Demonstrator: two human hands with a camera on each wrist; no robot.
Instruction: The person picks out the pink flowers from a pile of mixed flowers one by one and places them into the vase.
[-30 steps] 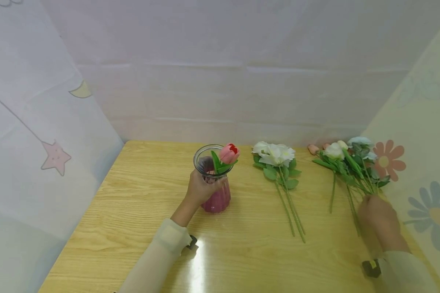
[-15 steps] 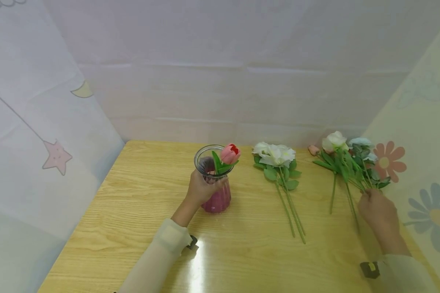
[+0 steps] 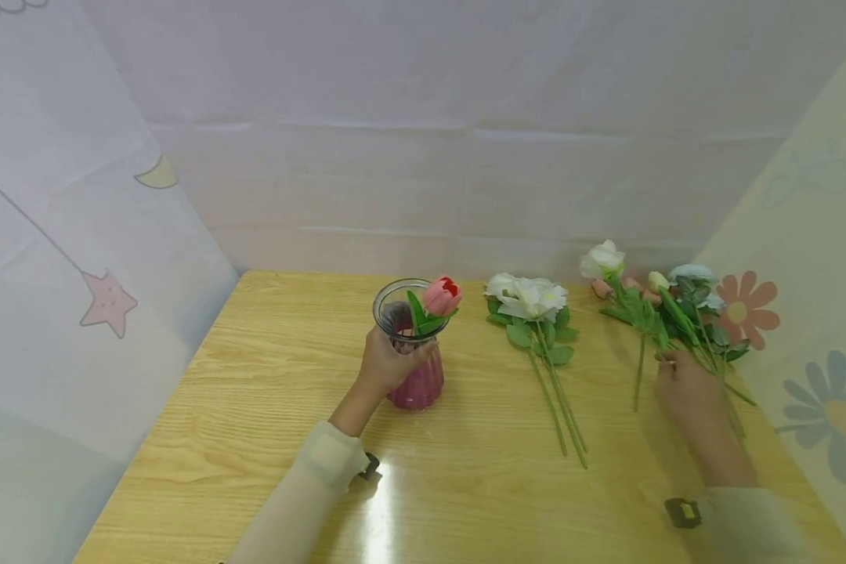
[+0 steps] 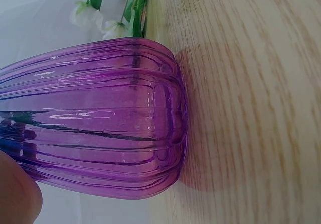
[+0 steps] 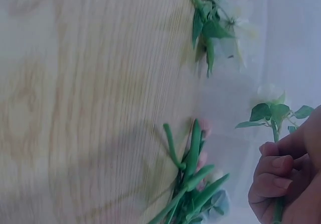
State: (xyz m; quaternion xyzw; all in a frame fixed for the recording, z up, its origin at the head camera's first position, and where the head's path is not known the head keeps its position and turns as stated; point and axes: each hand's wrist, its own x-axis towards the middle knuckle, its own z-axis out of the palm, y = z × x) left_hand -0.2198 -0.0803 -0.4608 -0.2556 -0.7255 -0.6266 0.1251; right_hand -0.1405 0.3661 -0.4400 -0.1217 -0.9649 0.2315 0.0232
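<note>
Head view shows the right hand [image 3: 687, 392] pinching the stem of a white rose [image 3: 602, 259], whose bloom is raised above the pile [image 3: 691, 317] of loose flowers at the table's [image 3: 254, 439] right end. Right wrist view confirms it: curled fingers [image 5: 273, 171] close round the thin green stem, with the leaves and pale head above them.

The left hand [image 3: 388, 364] is wrapped round the neck of the vase [image 3: 412, 345], a ribbed purple glass piece standing upright left of centre with 1 pink tulip [image 3: 442, 295] leaning on its rim. A white bunch [image 3: 532, 301] lies flat between vase and pile, well apart from both.

The rose looks light, probably artificial, with a thin stem that likely flexes and a soft head that would crush or snag on neighbouring leaves. Holding mid-stem, below the foliage, seems the best spot. The vase looks heavier, smooth, slippery and breakable; its ribs and narrow neck give the steadying hand some purchase.
</note>
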